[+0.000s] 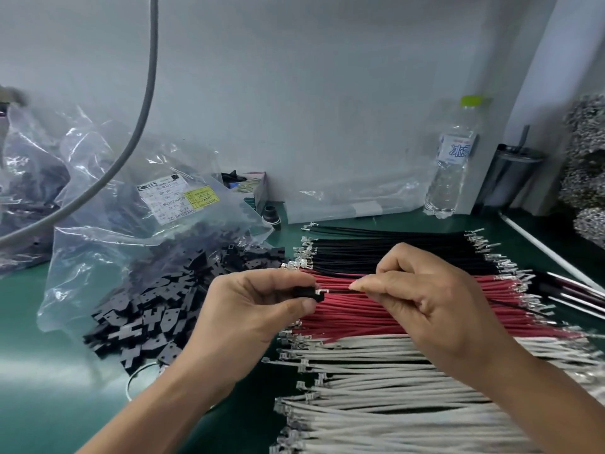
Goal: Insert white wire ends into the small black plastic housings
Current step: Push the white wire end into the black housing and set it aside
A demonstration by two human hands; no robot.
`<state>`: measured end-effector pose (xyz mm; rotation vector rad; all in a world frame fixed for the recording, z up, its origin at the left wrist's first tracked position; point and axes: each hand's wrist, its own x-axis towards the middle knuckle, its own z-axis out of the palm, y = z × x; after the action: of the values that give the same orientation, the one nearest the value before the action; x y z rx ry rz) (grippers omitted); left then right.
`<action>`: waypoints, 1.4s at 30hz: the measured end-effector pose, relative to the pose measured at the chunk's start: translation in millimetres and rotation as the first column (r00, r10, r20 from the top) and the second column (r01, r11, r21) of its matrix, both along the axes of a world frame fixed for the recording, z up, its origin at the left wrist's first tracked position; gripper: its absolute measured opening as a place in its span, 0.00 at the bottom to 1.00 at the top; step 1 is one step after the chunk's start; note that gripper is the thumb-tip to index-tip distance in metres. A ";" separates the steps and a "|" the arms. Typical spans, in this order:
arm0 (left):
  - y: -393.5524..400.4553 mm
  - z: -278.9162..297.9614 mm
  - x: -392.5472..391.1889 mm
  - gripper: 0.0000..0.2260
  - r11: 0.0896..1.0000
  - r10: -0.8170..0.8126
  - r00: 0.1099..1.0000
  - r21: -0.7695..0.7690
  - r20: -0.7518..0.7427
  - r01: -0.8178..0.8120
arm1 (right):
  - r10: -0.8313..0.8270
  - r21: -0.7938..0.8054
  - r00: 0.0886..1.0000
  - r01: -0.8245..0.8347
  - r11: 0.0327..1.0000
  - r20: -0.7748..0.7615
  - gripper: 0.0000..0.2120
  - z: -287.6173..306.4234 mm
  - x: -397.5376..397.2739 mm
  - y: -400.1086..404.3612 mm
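My left hand (258, 309) pinches a small black plastic housing (311, 293) between thumb and fingers, above the red wires. My right hand (422, 296) pinches a thin black wire (337, 290) whose metal terminal sits at the housing's right opening. How deep the terminal sits is hidden. White wires (393, 388) with metal terminals lie in a wide row on the green mat, below and between my forearms. A heap of loose black housings (147, 309) spills from a clear bag at the left.
Red wires (360, 312) and black wires (376, 250) lie in rows behind the white ones. Clear plastic bags (131, 198) fill the left. A water bottle (450, 162) stands at the back right, a grey cable (144, 103) hangs at the left.
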<state>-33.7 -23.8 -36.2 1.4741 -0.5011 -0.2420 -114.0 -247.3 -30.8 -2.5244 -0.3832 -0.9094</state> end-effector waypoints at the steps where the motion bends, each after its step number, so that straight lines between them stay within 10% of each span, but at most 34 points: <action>1: 0.0 -0.3 -0.3 0.12 1.000 -0.002 1.000 0.009 0.021 0.002 | 0.012 0.019 1.000 -0.011 1.000 -0.027 0.11 0.3 -0.3 1.1; 6: 0.8 -0.1 -2.9 0.11 0.999 -0.013 0.995 0.044 0.097 0.009 | 0.016 0.127 0.987 0.004 0.992 -0.158 0.08 -3.6 1.8 4.5; 12: -0.4 -4.4 -2.4 0.12 0.975 0.050 0.961 0.197 0.271 -0.107 | -0.077 -0.105 0.997 0.075 0.992 -0.021 0.09 -1.8 1.1 17.9; 32: -3.5 -5.2 -7.3 0.10 0.988 0.073 0.954 0.110 0.290 -0.109 | -0.024 0.006 1.000 0.024 1.000 0.019 0.08 -11.2 5.6 27.7; 38: -7.2 -4.2 -2.5 0.10 0.979 0.197 0.962 0.006 0.191 -0.202 | -0.235 -0.099 0.926 0.274 0.957 0.295 0.05 -0.5 9.1 16.9; 42: -3.4 -4.1 1.1 0.09 0.974 0.226 0.973 -0.043 0.044 -0.224 | -0.168 -0.268 0.980 0.191 0.944 0.103 0.05 -11.0 6.9 19.7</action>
<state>-32.7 -27.2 -40.3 1.4889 -0.3715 -0.0170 -107.1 -227.6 -41.8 -2.8227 -0.3276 -1.0943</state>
